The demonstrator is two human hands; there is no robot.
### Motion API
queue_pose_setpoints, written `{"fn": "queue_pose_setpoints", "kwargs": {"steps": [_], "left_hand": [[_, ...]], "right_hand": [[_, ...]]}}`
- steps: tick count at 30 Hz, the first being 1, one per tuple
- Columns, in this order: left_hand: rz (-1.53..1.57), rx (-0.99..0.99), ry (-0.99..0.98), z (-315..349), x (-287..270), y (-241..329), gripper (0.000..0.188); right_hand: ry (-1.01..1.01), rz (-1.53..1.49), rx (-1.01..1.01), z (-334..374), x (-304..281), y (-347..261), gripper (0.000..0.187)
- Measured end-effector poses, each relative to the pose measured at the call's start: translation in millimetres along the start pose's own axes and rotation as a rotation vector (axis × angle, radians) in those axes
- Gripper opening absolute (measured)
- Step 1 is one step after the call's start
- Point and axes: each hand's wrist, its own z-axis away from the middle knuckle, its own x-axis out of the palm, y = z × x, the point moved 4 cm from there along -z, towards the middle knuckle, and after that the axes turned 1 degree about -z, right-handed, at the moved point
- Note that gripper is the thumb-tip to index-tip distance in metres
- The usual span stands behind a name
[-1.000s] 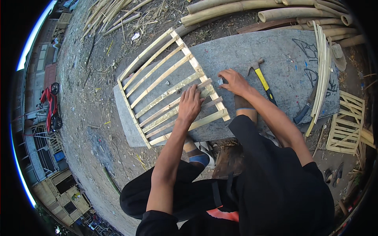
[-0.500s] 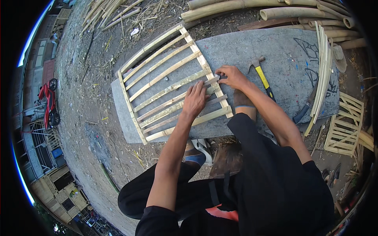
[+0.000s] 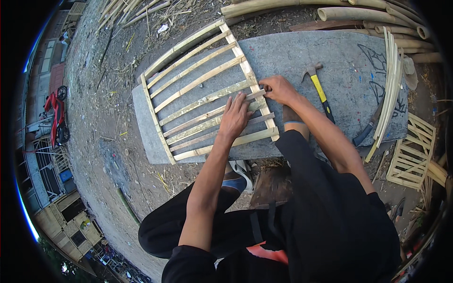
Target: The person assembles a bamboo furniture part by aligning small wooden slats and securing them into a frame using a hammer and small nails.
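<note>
A bamboo slat frame [image 3: 205,98] rests on a grey slab [image 3: 302,52]: several thin slats run between two crosswise strips. My left hand [image 3: 234,114] lies over the slats near the right-hand strip [image 3: 246,66], fingers stretched out and pressing down. Beside that strip's outer edge, my right hand [image 3: 279,89] has its thumb and fingers pinched together at the end of one slat [image 3: 256,95]. Whatever is in the pinch is too small to make out. A claw hammer [image 3: 319,89] with a yellow and black handle lies right of my right hand.
A dark-handled blade [image 3: 365,134] and a bundle of thin bamboo strips [image 3: 390,85] lie at the slab's right end. Thick bamboo poles [image 3: 368,14] are stacked beyond it. A second slatted panel [image 3: 411,151] sits at the right. A red motorcycle [image 3: 57,115] stands far left.
Both hands hold nearly the same places on the frame. The view has shifted slightly; nothing has plainly been taken up or let go.
</note>
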Motion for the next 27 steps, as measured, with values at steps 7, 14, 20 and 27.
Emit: {"fn": "queue_pose_setpoints", "kwargs": {"steps": [7,14,20,27], "left_hand": [[0.021,-0.063,0.018,4.7,-9.5,4.3,0.034],[-0.04,-0.1,0.093,9.8,-14.8,4.1,0.034],[-0.097,-0.153,0.047,7.0,-13.6,8.1,0.033],[0.001,-0.075,-0.008,-0.4,-8.9,-5.0,0.036]], "right_hand": [[0.066,-0.076,0.01,3.1,1.6,3.3,0.027],[0.018,-0.02,0.053,7.4,1.9,-8.9,0.026],[-0.081,0.042,0.153,1.6,10.3,3.7,0.031],[-0.001,0.152,0.081,13.0,12.6,-2.3,0.024]]}}
